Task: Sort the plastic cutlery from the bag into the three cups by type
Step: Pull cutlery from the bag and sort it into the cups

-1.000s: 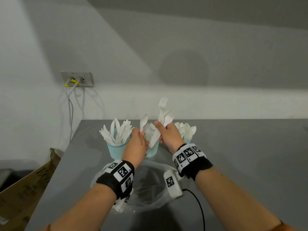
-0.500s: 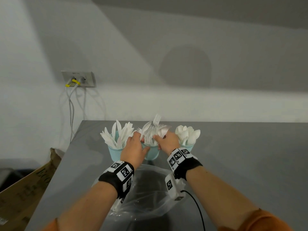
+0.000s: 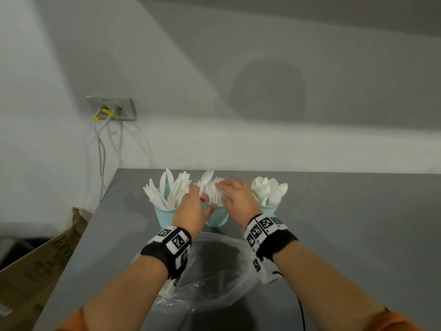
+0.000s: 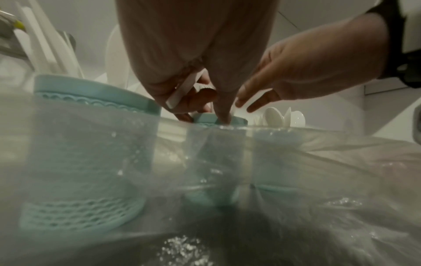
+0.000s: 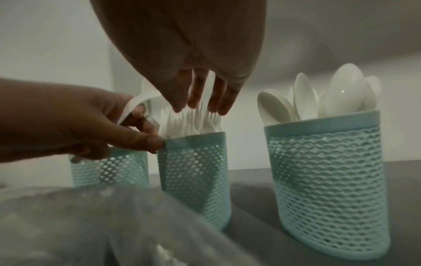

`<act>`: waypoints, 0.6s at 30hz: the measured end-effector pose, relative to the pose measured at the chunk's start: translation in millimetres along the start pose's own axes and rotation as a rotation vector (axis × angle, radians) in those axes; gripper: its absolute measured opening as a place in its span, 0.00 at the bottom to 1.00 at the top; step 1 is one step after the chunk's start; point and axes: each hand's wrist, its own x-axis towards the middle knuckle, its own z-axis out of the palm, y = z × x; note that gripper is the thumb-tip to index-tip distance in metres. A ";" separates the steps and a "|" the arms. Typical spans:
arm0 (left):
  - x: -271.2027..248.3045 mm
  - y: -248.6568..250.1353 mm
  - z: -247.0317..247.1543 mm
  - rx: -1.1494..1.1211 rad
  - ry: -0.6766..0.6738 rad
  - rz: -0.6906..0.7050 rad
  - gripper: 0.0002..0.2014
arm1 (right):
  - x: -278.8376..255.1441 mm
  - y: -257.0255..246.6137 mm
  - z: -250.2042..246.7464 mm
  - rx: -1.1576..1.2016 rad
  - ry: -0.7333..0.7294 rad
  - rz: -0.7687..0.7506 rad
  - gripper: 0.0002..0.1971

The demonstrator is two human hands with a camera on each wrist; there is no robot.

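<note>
Three teal mesh cups stand in a row on the grey table (image 3: 346, 235). The left cup (image 3: 164, 215) holds knives, the middle cup (image 3: 217, 219) forks (image 5: 193, 120), and the right cup (image 5: 325, 180) spoons. My left hand (image 3: 191, 209) pinches a white spoon (image 3: 205, 179) bowl-up, and its thumb touches the middle cup's rim (image 5: 182, 142). My right hand (image 3: 236, 197) hovers over the middle cup, with straight fingers (image 5: 198, 93) reaching down to the fork tines and gripping nothing. The clear plastic bag (image 3: 210, 278) lies crumpled under my wrists.
A cardboard box (image 3: 31, 271) sits on the floor beside the table's left edge. A wall socket (image 3: 112, 108) with cables hangs behind it. A black cable (image 3: 301, 314) trails from my right wrist. Bare grey table stretches to the right of the cups.
My right hand came down with its forks, set them in the middle cup and let go. My left hand stayed beside that cup, still holding the spoon.
</note>
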 end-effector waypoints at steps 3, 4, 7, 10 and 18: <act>-0.3 1.3 -0.8 0.006 -0.006 0.006 0.19 | -1.6 5.3 -1.9 -0.052 -0.017 0.029 0.20; -0.6 1.9 -1.4 0.011 -0.008 0.001 0.19 | -1.6 4.4 -4.8 -0.055 -0.007 0.039 0.20; -4.7 3.9 -1.3 0.020 -0.018 -0.009 0.19 | -4.3 -5.4 -12.3 0.126 0.092 0.083 0.22; -11.6 7.1 2.3 0.098 -0.012 0.032 0.17 | -6.1 -17.5 -19.1 0.415 0.131 0.129 0.24; -41.1 23.4 5.6 0.131 0.045 0.105 0.14 | -15.4 -28.9 -31.0 0.769 0.169 0.288 0.04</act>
